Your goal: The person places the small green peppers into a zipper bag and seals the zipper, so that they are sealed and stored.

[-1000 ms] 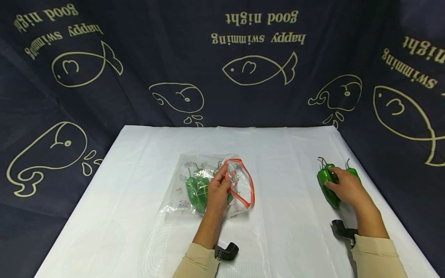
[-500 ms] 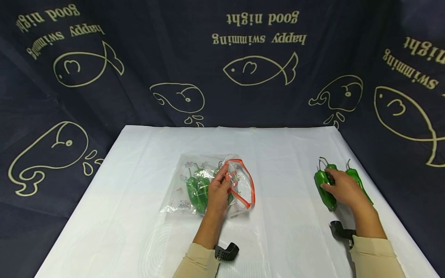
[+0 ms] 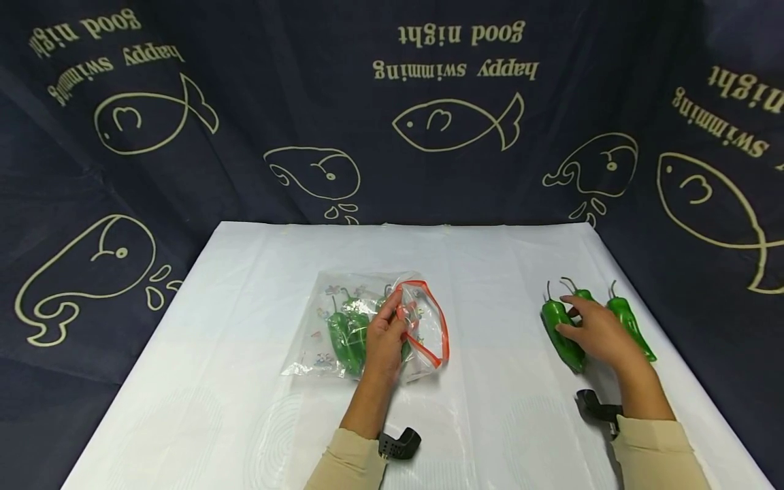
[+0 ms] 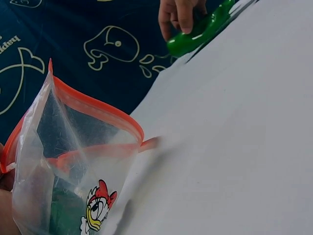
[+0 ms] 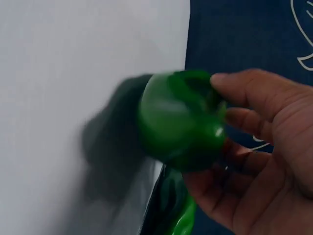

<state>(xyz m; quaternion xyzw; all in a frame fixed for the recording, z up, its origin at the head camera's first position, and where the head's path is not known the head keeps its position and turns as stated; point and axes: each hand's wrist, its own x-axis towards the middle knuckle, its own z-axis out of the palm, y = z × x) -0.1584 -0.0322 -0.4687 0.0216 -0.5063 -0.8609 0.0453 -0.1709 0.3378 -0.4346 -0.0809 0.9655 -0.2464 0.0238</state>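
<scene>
My left hand [image 3: 384, 344] grips a clear plastic zip bag [image 3: 304, 350] near its red-edged mouth, which gapes toward the right. Inside the bag lie several green peppers [image 3: 346, 340], partly hidden by the hand. At the right side of the table, my right hand [image 3: 603, 335] pinches a long green pepper [image 3: 560, 338] between thumb and fingers. Seen end-on in the right wrist view, that pepper [image 5: 181, 122] casts a dark shadow on the cloth. Behind the right hand is a second green pepper [image 3: 584, 295], mostly covered, and a third green pepper [image 3: 631, 327] lies to its right.
A white cloth [image 3: 490, 272] covers the table, whose right edge runs close to the third pepper. A dark blue curtain [image 3: 343, 102] with fish and whale drawings stands behind and at both sides. Black wrist cameras [image 3: 401, 444] sit on both arms.
My right hand has shifted left with the pepper, drawing it apart from the other two and uncovering the rightmost one. The left hand and bag stay in place.
</scene>
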